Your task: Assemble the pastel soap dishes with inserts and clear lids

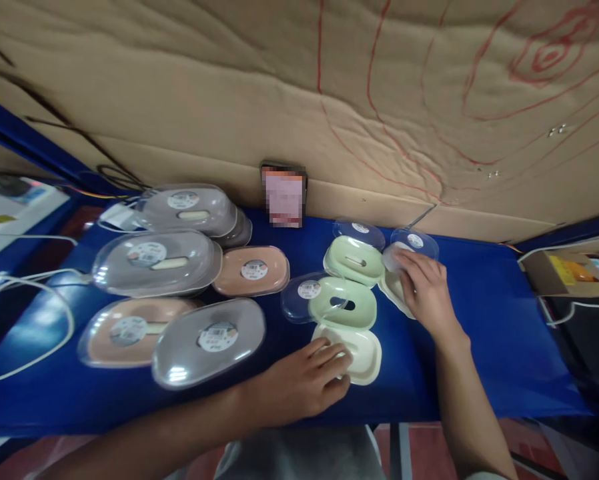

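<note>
My left hand (324, 375) grips the near left rim of a cream oval tray (367, 360), fingers over its inside and thumb at the front edge. My right hand (427, 287) pinches a whitish translucent piece (392, 256) above another cream tray (395, 293), which it partly hides. A clear lid with a round label (419, 241) lies just behind that hand. Between the hands are a green oval piece with a slot (355, 259) and a green piece with a larger hole (362, 303). Another clear lid (292, 300) overlaps the latter's left side.
Several grey lidded boxes (154, 263) stand to the left, with a grey one (209, 343) nearest me. Pinkish-brown boxes (252, 270) sit among them. A screen device (283, 197) leans on the cardboard wall (204, 100). White cables (72, 313) cross the blue table's (499, 333) left side.
</note>
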A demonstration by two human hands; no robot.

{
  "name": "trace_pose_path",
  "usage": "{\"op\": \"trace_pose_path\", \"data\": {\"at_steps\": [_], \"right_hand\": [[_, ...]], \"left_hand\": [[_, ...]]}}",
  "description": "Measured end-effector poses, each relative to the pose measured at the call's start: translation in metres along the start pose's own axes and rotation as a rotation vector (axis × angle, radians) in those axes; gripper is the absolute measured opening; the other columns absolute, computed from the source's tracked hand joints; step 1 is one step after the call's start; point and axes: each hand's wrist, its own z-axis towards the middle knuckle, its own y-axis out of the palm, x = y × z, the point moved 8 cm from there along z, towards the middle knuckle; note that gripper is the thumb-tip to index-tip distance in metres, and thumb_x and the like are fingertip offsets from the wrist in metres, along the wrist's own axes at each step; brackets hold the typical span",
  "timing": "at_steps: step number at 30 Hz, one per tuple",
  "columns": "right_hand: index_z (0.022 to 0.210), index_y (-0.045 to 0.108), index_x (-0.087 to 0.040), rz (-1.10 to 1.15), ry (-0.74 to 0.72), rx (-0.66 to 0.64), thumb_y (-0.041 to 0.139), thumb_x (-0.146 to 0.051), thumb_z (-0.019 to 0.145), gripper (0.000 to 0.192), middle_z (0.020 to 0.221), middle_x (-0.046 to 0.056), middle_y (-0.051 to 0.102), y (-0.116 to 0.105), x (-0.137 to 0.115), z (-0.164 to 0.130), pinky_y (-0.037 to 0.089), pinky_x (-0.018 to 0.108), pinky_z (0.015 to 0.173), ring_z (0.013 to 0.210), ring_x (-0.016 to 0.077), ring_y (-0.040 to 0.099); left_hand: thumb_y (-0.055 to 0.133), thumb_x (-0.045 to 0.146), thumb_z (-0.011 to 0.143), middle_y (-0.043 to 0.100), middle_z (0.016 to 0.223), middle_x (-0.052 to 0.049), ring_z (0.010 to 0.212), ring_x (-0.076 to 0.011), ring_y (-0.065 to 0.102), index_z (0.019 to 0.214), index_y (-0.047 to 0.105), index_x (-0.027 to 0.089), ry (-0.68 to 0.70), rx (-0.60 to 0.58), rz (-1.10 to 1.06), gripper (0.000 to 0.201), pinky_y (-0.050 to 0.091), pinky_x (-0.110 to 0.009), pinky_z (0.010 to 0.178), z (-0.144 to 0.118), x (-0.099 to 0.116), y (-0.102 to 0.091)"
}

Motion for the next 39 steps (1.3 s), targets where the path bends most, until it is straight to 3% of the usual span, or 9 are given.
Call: {"op": "trace_pose_path", "data": {"at_steps": [3,5,10,14,17,23,31,35,39], "right_hand": [[0.142,0.065,-0.025,0.036,-0.05,-0.038,0.05,-0.017,0.109,0.038,0.148,0.01,0.069,0.004,-0.018,0.002,0.044,0.044,0.107,0.136,0.0293,0.063],[0.145,0.063,-0.025,0.061,-0.081,-0.055,0.055,-0.026,0.109,0.037,0.149,0.011,0.069,0.009,-0.029,0.003,0.042,0.045,0.11,0.138,0.03,0.062],[0.143,0.065,-0.025,0.09,-0.098,-0.088,0.056,-0.034,0.112,0.034,0.133,0.009,0.078,0.023,-0.046,0.006,0.028,0.052,0.121,0.127,0.0284,0.07],[0.13,0.072,-0.025,0.096,-0.072,-0.054,0.055,-0.028,0.111,0.025,0.121,0.006,0.082,0.021,-0.045,0.007,0.025,0.052,0.121,0.116,0.0262,0.074],[0.129,0.072,-0.024,0.094,-0.045,-0.002,0.055,-0.026,0.111,0.025,0.118,0.006,0.082,0.012,-0.041,0.007,0.027,0.052,0.12,0.113,0.0261,0.075],[0.131,0.069,-0.025,0.109,0.033,0.06,0.051,-0.03,0.11,0.028,0.11,0.007,0.082,0.005,-0.033,0.006,0.035,0.051,0.116,0.107,0.026,0.075],[0.139,0.064,-0.028,0.097,0.004,0.073,0.046,-0.017,0.107,0.039,0.134,0.009,0.076,0.007,-0.038,0.006,0.03,0.055,0.121,0.129,0.0289,0.068],[0.139,0.065,-0.028,0.146,-0.072,0.072,0.054,-0.017,0.106,0.036,0.136,0.009,0.076,-0.002,-0.058,0.006,0.031,0.056,0.122,0.13,0.0294,0.068],[0.137,0.068,-0.031,0.2,-0.22,-0.022,0.059,-0.02,0.106,0.034,0.135,0.006,0.077,0.0,-0.101,0.002,0.029,0.054,0.124,0.13,0.0276,0.068]], "left_hand": [[0.063,0.023,0.106,0.074,0.131,-0.01,0.13,-0.0252,0.066,0.118,0.074,0.019,0.045,0.017,0.041,0.017,0.049,-0.043,0.116,-0.004,0.003,-0.017],[0.062,0.022,0.106,0.073,0.136,-0.01,0.133,-0.0255,0.064,0.123,0.074,0.019,-0.014,0.031,0.069,0.021,0.046,-0.045,0.121,-0.016,-0.002,-0.034],[0.06,0.013,0.104,0.072,0.141,-0.01,0.136,-0.0285,0.063,0.131,0.072,0.02,-0.449,0.131,0.136,0.03,0.037,-0.053,0.127,-0.079,-0.027,-0.081],[0.063,0.026,0.106,0.068,0.146,-0.017,0.134,-0.0367,0.065,0.134,0.071,0.021,-0.652,0.079,0.341,0.03,0.034,-0.064,0.126,-0.121,-0.036,-0.096],[0.063,0.023,0.105,0.068,0.144,-0.019,0.133,-0.0378,0.067,0.137,0.068,0.019,-0.644,0.063,0.419,0.032,0.035,-0.065,0.125,-0.127,-0.037,-0.097],[0.069,0.021,0.104,0.075,0.138,-0.011,0.124,-0.0316,0.072,0.131,0.07,0.021,-0.546,0.129,0.369,0.027,0.043,-0.058,0.121,-0.1,-0.042,-0.082],[0.069,0.025,0.105,0.075,0.137,-0.011,0.126,-0.03,0.071,0.136,0.066,0.02,-0.591,0.171,0.254,0.031,0.051,-0.051,0.114,-0.08,-0.056,-0.05],[0.065,0.026,0.107,0.071,0.14,-0.014,0.131,-0.0291,0.068,0.14,0.063,0.019,-0.676,0.221,0.21,0.033,0.052,-0.05,0.115,-0.078,-0.064,-0.048],[0.067,0.023,0.105,0.071,0.13,-0.013,0.122,-0.0291,0.07,0.128,0.067,0.021,-0.76,0.309,0.234,0.023,0.054,-0.05,0.109,-0.079,-0.059,-0.064]]}}
